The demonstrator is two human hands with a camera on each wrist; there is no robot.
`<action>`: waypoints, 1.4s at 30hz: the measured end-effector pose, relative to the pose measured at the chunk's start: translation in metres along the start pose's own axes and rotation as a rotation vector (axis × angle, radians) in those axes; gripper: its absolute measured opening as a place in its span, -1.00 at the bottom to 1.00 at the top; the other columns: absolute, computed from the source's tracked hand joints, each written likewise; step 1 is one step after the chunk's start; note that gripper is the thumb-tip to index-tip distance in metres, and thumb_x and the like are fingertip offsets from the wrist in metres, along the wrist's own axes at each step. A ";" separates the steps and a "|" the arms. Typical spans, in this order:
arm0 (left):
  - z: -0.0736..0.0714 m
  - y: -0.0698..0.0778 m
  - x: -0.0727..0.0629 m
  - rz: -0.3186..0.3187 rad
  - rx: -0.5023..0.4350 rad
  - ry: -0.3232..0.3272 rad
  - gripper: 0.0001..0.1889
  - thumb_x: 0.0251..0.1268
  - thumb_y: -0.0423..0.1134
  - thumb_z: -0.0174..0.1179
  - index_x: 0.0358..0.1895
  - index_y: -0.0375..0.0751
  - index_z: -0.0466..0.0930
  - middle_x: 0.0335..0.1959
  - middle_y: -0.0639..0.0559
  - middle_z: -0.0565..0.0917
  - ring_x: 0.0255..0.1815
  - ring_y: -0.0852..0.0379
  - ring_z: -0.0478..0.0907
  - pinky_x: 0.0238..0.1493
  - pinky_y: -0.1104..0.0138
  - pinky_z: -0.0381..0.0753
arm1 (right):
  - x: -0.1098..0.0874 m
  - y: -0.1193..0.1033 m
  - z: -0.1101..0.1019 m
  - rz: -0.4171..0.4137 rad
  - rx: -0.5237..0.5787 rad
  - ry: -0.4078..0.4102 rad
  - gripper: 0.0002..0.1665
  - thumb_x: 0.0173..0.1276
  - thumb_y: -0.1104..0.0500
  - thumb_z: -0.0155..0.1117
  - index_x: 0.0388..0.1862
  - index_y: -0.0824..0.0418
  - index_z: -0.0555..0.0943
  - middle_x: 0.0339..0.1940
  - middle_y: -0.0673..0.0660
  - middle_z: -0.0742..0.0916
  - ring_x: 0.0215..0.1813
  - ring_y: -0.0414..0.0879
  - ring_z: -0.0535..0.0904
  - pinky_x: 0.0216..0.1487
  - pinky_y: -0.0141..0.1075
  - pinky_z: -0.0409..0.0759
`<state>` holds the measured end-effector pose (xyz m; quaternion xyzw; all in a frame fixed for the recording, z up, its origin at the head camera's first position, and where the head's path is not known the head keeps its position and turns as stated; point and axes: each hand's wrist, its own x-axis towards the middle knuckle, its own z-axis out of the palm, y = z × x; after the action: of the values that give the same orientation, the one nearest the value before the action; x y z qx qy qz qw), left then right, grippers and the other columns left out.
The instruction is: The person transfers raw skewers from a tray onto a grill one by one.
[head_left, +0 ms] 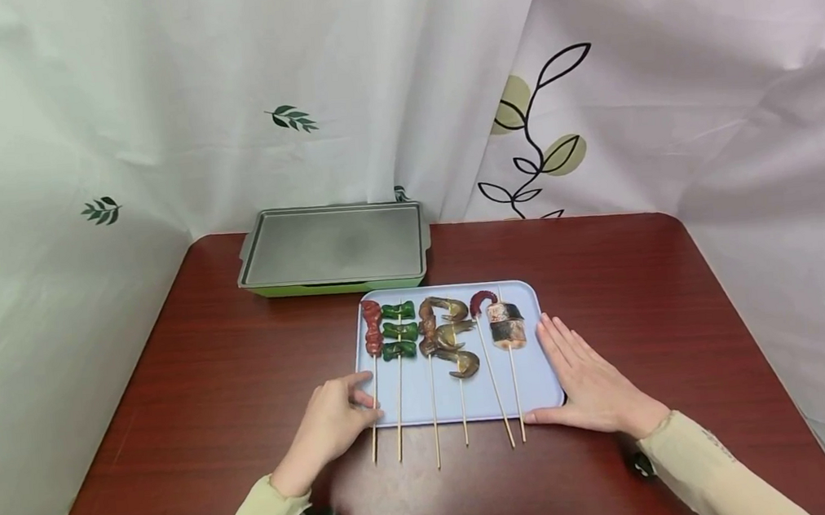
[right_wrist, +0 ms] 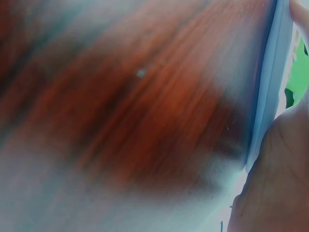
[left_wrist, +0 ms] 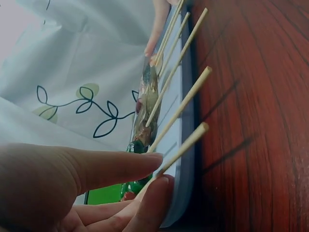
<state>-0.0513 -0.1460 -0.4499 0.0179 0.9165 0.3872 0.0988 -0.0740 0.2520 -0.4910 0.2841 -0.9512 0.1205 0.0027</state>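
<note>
In the head view, a pale blue tray (head_left: 480, 403) carries several skewers, their sticks overhanging its near edge. My left hand (head_left: 329, 422) is at the near left corner, with thumb and finger pinching the stick of the red meat skewer (head_left: 372, 326); the left wrist view shows this skewer stick (left_wrist: 186, 147) between the fingertips. Next to it lie a green pepper skewer (head_left: 400, 332), a brown meat skewer (head_left: 427, 326), a shrimp skewer (head_left: 456, 335), a dark red tentacle skewer (head_left: 482, 299) and a fish-chunk skewer (head_left: 507, 327). Fingers extended, my right hand (head_left: 589, 385) rests along the tray's right edge.
Behind the tray, at the back left, stands a grey flat-topped grill (head_left: 338, 243) with a green base. Everything rests on a dark red wooden table (head_left: 645, 311). A white curtain (head_left: 338, 76) with leaf prints hangs around the table.
</note>
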 end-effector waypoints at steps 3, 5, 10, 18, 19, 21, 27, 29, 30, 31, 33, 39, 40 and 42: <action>-0.002 -0.002 0.002 -0.017 -0.065 -0.027 -0.46 0.05 -0.43 0.49 0.18 -0.40 0.64 -0.51 0.19 0.69 -0.46 0.23 0.61 -0.25 0.21 0.62 | 0.000 0.000 0.000 -0.010 0.003 0.024 0.52 0.12 -0.62 0.27 0.60 0.49 0.03 0.63 0.41 0.08 0.61 0.30 -0.01 0.56 0.04 0.04; -0.003 -0.005 0.002 -0.038 -0.169 -0.061 -0.48 0.10 -0.45 0.46 0.19 -0.44 0.61 -0.48 0.13 0.70 -0.48 0.20 0.63 -0.32 0.26 0.65 | -0.001 0.002 0.002 -0.027 0.002 0.047 0.51 0.12 -0.61 0.28 0.60 0.48 0.03 0.63 0.41 0.09 0.61 0.30 -0.01 0.58 0.01 -0.01; -0.005 -0.014 0.006 -0.109 -0.547 -0.191 -0.48 0.24 -0.52 0.35 0.26 -0.61 0.47 -0.35 -0.14 0.72 -0.45 0.06 0.70 -0.36 0.23 0.77 | -0.001 0.002 0.004 -0.036 0.003 0.066 0.51 0.11 -0.61 0.29 0.60 0.47 0.04 0.62 0.41 0.11 0.60 0.30 0.00 0.60 -0.06 -0.09; -0.007 -0.022 0.006 -0.168 -0.737 -0.260 -0.49 0.33 -0.52 0.30 0.30 -0.63 0.41 -0.23 -0.21 0.72 -0.37 0.00 0.74 -0.27 0.16 0.77 | 0.000 0.002 0.005 -0.024 0.002 0.051 0.53 0.09 -0.63 0.27 0.60 0.47 0.05 0.63 0.40 0.11 0.61 0.29 0.00 0.60 -0.09 -0.12; -0.007 -0.023 0.006 -0.175 -0.747 -0.253 -0.50 0.32 -0.52 0.30 0.28 -0.64 0.42 -0.23 -0.22 0.73 -0.37 0.00 0.74 -0.27 0.16 0.77 | 0.000 0.002 0.005 -0.023 0.002 0.054 0.53 0.08 -0.63 0.28 0.60 0.47 0.05 0.63 0.40 0.12 0.60 0.28 0.01 0.60 -0.09 -0.11; -0.007 -0.024 0.005 -0.190 -0.768 -0.239 -0.52 0.30 -0.52 0.32 0.24 -0.65 0.44 -0.22 -0.24 0.74 -0.38 0.02 0.74 -0.27 0.17 0.77 | 0.000 0.002 0.005 -0.020 -0.004 0.050 0.53 0.09 -0.64 0.27 0.60 0.47 0.04 0.63 0.40 0.11 0.60 0.29 0.01 0.60 -0.10 -0.12; -0.009 -0.027 0.003 -0.213 -0.789 -0.224 -0.56 0.29 -0.50 0.34 0.17 -0.66 0.48 -0.22 -0.27 0.74 -0.37 0.06 0.74 -0.28 0.21 0.77 | 0.000 0.001 0.004 -0.005 -0.010 0.029 0.54 0.09 -0.65 0.26 0.60 0.47 0.03 0.63 0.39 0.09 0.61 0.28 0.00 0.59 -0.04 -0.05; -0.009 -0.027 0.002 -0.215 -0.779 -0.216 -0.57 0.30 -0.49 0.34 0.17 -0.65 0.49 -0.23 -0.26 0.74 -0.37 0.06 0.73 -0.28 0.21 0.77 | 0.000 0.000 0.003 -0.003 -0.009 0.024 0.54 0.09 -0.64 0.26 0.60 0.48 0.03 0.63 0.40 0.09 0.61 0.28 -0.01 0.58 0.00 -0.01; -0.009 -0.027 0.002 -0.212 -0.770 -0.208 -0.57 0.30 -0.49 0.34 0.17 -0.64 0.50 -0.23 -0.25 0.74 -0.38 0.05 0.73 -0.28 0.20 0.77 | 0.000 0.000 0.002 -0.002 -0.009 0.022 0.54 0.09 -0.64 0.26 0.60 0.48 0.03 0.63 0.40 0.09 0.61 0.29 -0.01 0.57 0.02 0.01; -0.009 -0.027 0.002 -0.211 -0.760 -0.199 -0.58 0.30 -0.49 0.35 0.16 -0.63 0.51 -0.24 -0.25 0.73 -0.38 0.05 0.74 -0.28 0.19 0.77 | 0.000 0.000 0.002 -0.002 -0.010 0.019 0.54 0.09 -0.64 0.26 0.60 0.48 0.03 0.63 0.40 0.09 0.61 0.29 -0.01 0.57 0.04 0.03; -0.008 -0.026 0.001 -0.202 -0.738 -0.178 -0.59 0.30 -0.49 0.35 0.15 -0.63 0.52 -0.26 -0.24 0.73 -0.39 0.03 0.73 -0.29 0.19 0.77 | 0.000 -0.001 0.001 -0.003 -0.014 0.016 0.54 0.10 -0.64 0.25 0.60 0.49 0.03 0.63 0.41 0.09 0.61 0.29 -0.01 0.55 0.07 0.07; -0.008 -0.022 -0.003 -0.154 -0.678 -0.132 -0.63 0.29 -0.53 0.34 0.12 -0.63 0.54 -0.28 -0.27 0.73 -0.42 -0.01 0.72 -0.33 0.18 0.77 | 0.000 -0.001 0.000 -0.012 -0.017 0.025 0.52 0.11 -0.63 0.27 0.59 0.50 0.05 0.62 0.42 0.10 0.60 0.31 0.02 0.53 0.10 0.11; -0.008 -0.021 -0.005 -0.147 -0.671 -0.127 -0.63 0.28 -0.53 0.34 0.11 -0.62 0.55 -0.28 -0.28 0.73 -0.42 -0.01 0.72 -0.34 0.18 0.77 | 0.000 -0.001 0.000 -0.012 -0.017 0.026 0.53 0.10 -0.63 0.27 0.59 0.50 0.05 0.62 0.42 0.10 0.60 0.31 0.02 0.53 0.10 0.10; -0.009 -0.019 -0.007 -0.134 -0.657 -0.117 -0.64 0.28 -0.53 0.34 0.11 -0.62 0.55 -0.27 -0.29 0.73 -0.41 -0.02 0.72 -0.35 0.19 0.77 | 0.000 -0.001 0.000 -0.009 -0.016 0.019 0.53 0.10 -0.63 0.26 0.59 0.49 0.04 0.63 0.42 0.09 0.60 0.30 0.00 0.55 0.08 0.07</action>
<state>-0.0453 -0.1661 -0.4564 -0.0528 0.7347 0.6528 0.1769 -0.0737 0.2516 -0.4911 0.2873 -0.9507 0.1154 0.0147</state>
